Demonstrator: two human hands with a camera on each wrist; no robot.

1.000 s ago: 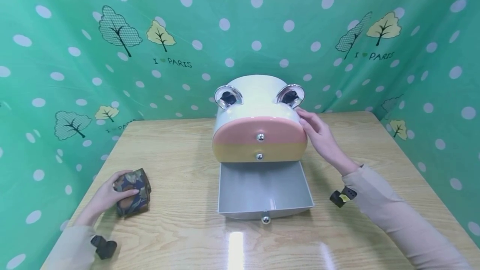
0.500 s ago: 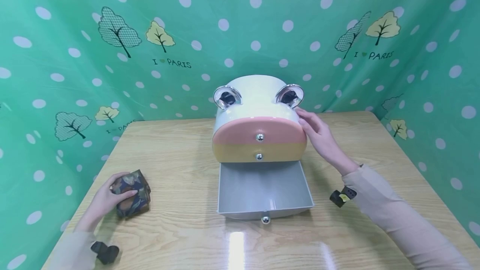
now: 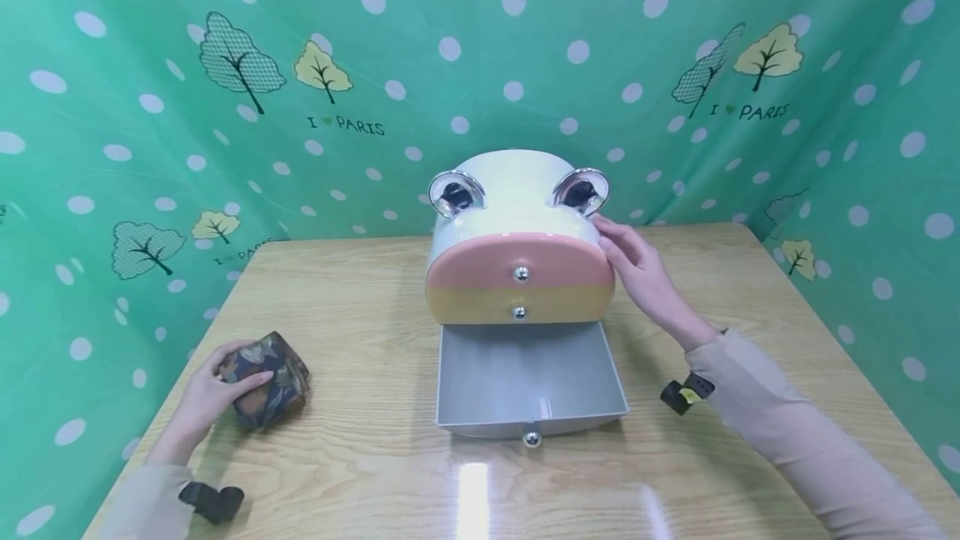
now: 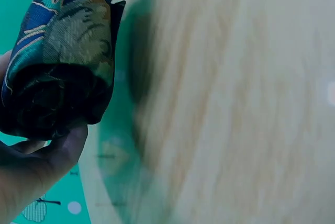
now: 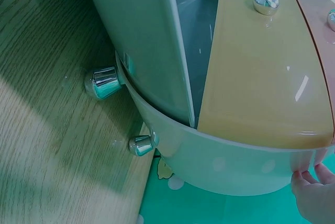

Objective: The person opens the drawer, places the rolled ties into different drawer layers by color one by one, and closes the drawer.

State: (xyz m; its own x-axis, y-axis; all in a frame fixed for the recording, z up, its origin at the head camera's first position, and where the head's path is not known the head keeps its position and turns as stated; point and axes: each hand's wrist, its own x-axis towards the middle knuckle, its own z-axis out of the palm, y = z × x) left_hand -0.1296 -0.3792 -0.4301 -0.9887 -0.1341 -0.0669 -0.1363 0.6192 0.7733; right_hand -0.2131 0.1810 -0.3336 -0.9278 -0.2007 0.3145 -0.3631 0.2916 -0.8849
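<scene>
My left hand (image 3: pixel 207 401) grips a dark, floral-patterned rolled cloth (image 3: pixel 264 380) at the left of the table. In the left wrist view the rolled cloth (image 4: pixel 78 41) shows blue and teal brocade, with a coiled dark end near the thumb. At the centre stands a white animal-faced drawer box (image 3: pixel 517 182) with a pink drawer front (image 3: pixel 480 261) above a yellow one (image 3: pixel 480 304). Its grey bottom drawer (image 3: pixel 525 373) is pulled out and holds nothing visible. My right hand (image 3: pixel 648 286) rests its fingers against the box's right side.
The box's two silver-rimmed eyes (image 3: pixel 457 192) stick out on top, and chrome knobs (image 3: pixel 532 439) stand on the drawer fronts. Short chrome feet (image 5: pixel 103 83) support it. A green dotted curtain (image 3: pixel 480 65) hangs behind the wooden table (image 3: pixel 360 482) and along both sides.
The rolled cloth has turned and tilted in my left hand and shifted slightly right. My right hand and the drawer box have stayed put.
</scene>
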